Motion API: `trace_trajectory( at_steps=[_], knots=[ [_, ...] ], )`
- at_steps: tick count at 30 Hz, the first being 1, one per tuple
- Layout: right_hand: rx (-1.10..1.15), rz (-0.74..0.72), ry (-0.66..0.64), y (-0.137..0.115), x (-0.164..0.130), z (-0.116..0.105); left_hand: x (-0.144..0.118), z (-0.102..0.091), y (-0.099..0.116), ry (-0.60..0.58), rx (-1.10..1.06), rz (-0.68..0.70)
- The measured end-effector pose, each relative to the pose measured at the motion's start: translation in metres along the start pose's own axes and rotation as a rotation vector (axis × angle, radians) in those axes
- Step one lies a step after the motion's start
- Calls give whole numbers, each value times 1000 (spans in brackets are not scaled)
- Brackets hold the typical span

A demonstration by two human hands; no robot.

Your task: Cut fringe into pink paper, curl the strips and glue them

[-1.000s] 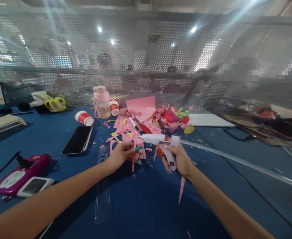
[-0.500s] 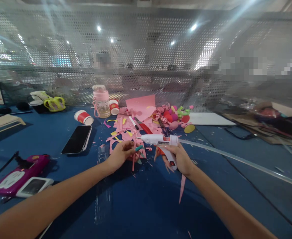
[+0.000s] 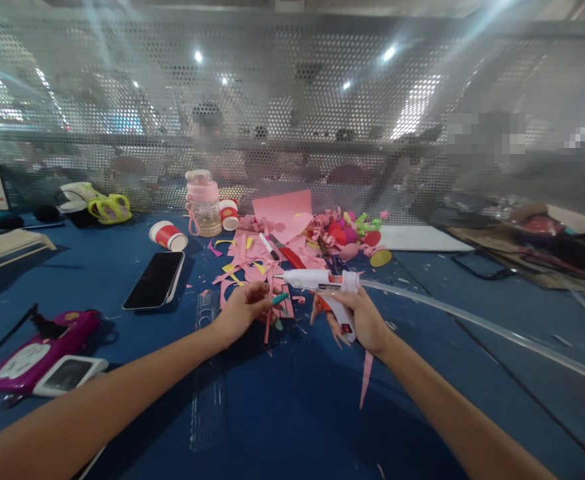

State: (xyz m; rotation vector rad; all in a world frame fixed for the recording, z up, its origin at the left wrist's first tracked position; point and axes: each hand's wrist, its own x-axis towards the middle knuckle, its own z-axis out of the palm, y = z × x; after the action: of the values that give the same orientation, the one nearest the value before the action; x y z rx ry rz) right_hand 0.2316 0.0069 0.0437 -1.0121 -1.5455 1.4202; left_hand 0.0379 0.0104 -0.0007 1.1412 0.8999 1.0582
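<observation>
A white glue gun (image 3: 322, 287) is being grasped by the right hand (image 3: 360, 317), the fingers wrapped round its handle and the nozzle being pointed to the person's left, just above the blue table (image 3: 297, 413). A long clear glue stick (image 3: 472, 323) is being carried out of the back of the gun and is running off towards the right edge of the view. A small teal stick (image 3: 278, 299) is being pinched between the fingertips of the left hand (image 3: 242, 310), which is clenched round it; its tip is being held just below the nozzle, near it, though whether the two are touching cannot be told. Thin pink paper strips (image 3: 268, 320) are being held or brushed beneath the left hand, and another pink strip (image 3: 366, 380) is hanging down beside the right wrist. Beyond both hands, a heap of pink and yellow paper scraps (image 3: 252, 260) is being spread over the table, with a large pink sheet (image 3: 282, 212) propped behind it and a pile of curled coloured pieces (image 3: 345, 233) to its right. A black phone (image 3: 155, 280) is lying face up to the left of the scraps, a red paper cup (image 3: 168, 236) is lying on its side behind it, and a pink bottle (image 3: 203, 203) is standing upright near the perforated metal screen (image 3: 292, 120).
</observation>
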Motion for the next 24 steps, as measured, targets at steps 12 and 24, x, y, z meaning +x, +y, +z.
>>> trace_trajectory(
  at_steps=[12,24],
  knots=[
    [10,28,29,-1,0,0,0,0,-1,-3,14,1],
    [19,11,32,4,2,-1,1,0,-1,-10,32,9]
  ],
)
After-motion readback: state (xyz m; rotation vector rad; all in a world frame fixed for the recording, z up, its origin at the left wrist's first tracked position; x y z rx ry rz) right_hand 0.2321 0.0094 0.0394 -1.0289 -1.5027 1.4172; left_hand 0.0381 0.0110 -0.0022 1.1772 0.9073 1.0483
